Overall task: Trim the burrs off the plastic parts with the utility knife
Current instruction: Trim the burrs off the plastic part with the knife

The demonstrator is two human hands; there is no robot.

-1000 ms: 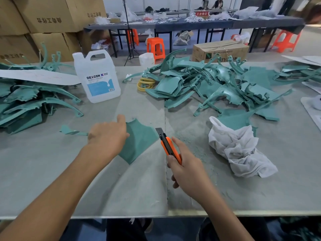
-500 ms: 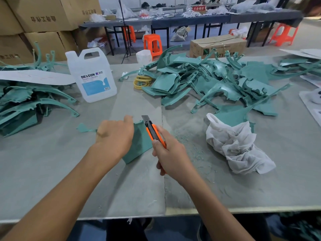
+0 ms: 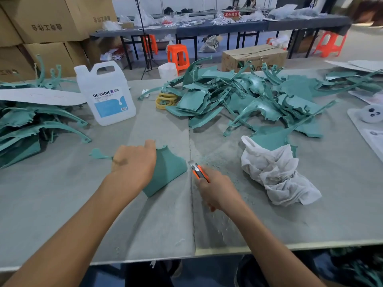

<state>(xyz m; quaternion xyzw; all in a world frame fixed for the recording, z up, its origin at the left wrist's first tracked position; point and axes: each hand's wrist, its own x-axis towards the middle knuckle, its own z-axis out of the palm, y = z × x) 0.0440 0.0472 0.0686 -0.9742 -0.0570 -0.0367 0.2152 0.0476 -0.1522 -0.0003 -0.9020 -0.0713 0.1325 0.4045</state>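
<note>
A flat teal plastic part (image 3: 169, 172) lies on the grey table (image 3: 62, 204) in front of me. My left hand (image 3: 133, 163) grips its left side, fingers curled over the far edge, and covers much of it. A thin teal tail of the part (image 3: 97, 154) sticks out to the left of that hand. My right hand (image 3: 215, 190) holds an orange utility knife (image 3: 199, 170), its blade tip right at the part's right edge. Pale shavings lie on the table around the knife.
A big heap of teal parts (image 3: 248, 100) fills the far middle and right. Another teal pile (image 3: 24, 125) sits at the left. A white DEXCON jug (image 3: 105, 94) stands behind my left hand. A crumpled white cloth (image 3: 277, 172) lies right of the knife. Yellow rings (image 3: 165, 100) lie near the heap.
The knife first went up along the part's right side, then came back down to its lower right edge. My left hand slid further over the part and curled on its far edge.
</note>
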